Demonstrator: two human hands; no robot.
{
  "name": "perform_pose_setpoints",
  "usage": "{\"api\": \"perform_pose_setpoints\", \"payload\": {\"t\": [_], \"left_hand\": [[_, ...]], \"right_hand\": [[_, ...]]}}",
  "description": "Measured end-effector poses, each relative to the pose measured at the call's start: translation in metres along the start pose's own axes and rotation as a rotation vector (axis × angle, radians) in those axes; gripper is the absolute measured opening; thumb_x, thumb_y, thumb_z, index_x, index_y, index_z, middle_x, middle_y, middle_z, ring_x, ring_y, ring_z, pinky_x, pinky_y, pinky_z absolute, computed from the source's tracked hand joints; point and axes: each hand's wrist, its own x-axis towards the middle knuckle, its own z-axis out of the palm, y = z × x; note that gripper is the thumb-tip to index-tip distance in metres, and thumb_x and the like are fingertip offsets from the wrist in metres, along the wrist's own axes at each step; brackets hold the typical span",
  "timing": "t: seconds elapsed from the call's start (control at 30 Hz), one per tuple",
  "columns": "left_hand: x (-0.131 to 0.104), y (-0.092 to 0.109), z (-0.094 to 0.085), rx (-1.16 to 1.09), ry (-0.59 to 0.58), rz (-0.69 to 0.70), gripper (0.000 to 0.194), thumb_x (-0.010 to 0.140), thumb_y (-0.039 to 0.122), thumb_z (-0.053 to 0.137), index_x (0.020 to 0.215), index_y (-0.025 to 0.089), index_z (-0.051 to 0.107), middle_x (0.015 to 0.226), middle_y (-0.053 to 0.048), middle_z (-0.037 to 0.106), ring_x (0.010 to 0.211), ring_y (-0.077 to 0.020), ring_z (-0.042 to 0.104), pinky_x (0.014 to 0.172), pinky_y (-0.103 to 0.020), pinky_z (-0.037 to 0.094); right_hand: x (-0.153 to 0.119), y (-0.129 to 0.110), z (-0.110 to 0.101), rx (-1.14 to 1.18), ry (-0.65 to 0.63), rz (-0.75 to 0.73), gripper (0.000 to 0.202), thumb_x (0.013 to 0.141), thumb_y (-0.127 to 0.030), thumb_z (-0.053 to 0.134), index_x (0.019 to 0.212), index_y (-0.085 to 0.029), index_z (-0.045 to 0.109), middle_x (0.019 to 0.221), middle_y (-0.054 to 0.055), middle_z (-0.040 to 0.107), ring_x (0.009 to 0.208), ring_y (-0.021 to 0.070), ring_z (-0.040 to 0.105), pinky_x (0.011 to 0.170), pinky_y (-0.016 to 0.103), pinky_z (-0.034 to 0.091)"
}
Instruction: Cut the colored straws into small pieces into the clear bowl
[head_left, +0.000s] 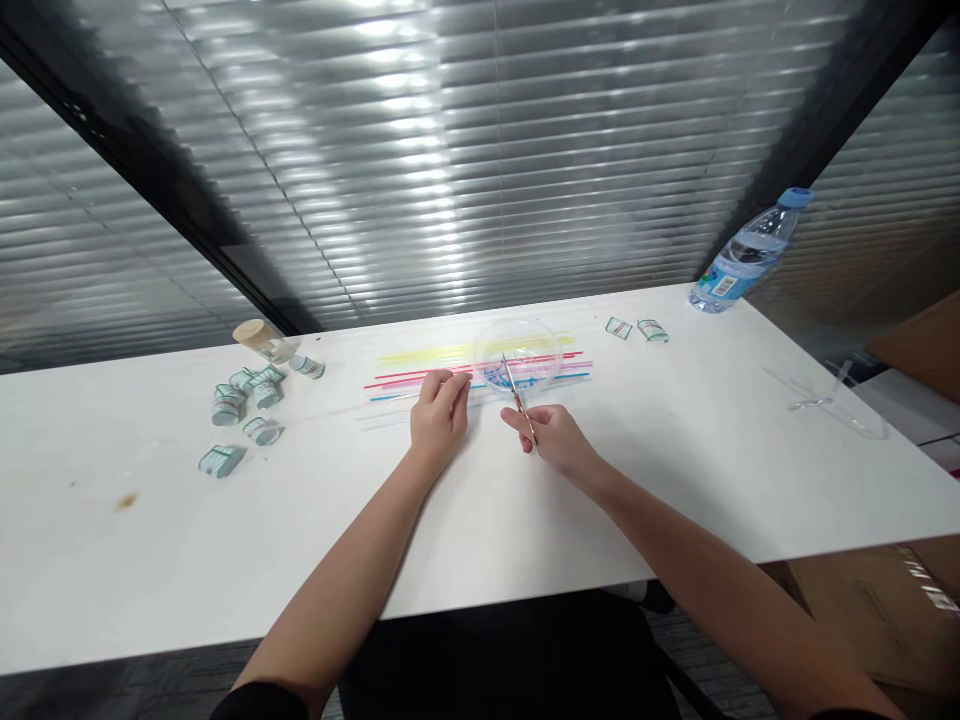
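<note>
Head view: the right hand (551, 435) grips the scissors (517, 402) by the handles; their long axis runs forward and slightly left, tips over the clear bowl (523, 334). The bowl lies ahead of the right hand and ahead-right of the left hand (439, 412), whose fingers are bent together; whether they pinch anything cannot be told. Count: one pair of scissors, one bowl, one bottle (750, 255), eight small packets (227, 404) (six left, two right); thin coloured straws (427, 355), too fine to count.
</note>
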Motion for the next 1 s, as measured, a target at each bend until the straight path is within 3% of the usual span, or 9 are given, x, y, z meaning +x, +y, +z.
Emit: {"api": "perform_pose_setpoints", "payload": {"t": [0.73, 1.0], "left_hand": [[-0.0018, -0.0026, 0.0013, 0.006, 0.025, 0.039, 0.02, 0.095, 0.023, 0.046, 0.101, 0.019, 0.064, 0.09, -0.006, 0.056, 0.074, -0.0107, 0.056, 0.057, -0.021, 0.041], [-0.0018, -0.001, 0.0013, 0.037, -0.002, -0.036, 0.022, 0.095, 0.03, 0.046, 0.106, 0.018, 0.061, 0.096, -0.008, 0.059, 0.076, -0.0113, 0.057, 0.053, -0.02, 0.043]], "right_hand": [[0.0005, 0.0012, 0.0008, 0.008, 0.011, -0.016, 0.066, 0.068, -0.076, 0.057, 0.053, -0.013, 0.046, 0.051, -0.002, 0.041, 0.046, 0.0037, 0.031, 0.049, 0.021, 0.024], [-0.0004, -0.001, 0.0, 0.012, 0.045, -0.012, 0.065, 0.066, -0.075, 0.06, 0.052, -0.013, 0.045, 0.051, -0.002, 0.043, 0.046, 0.0038, 0.031, 0.05, 0.021, 0.025]]}}
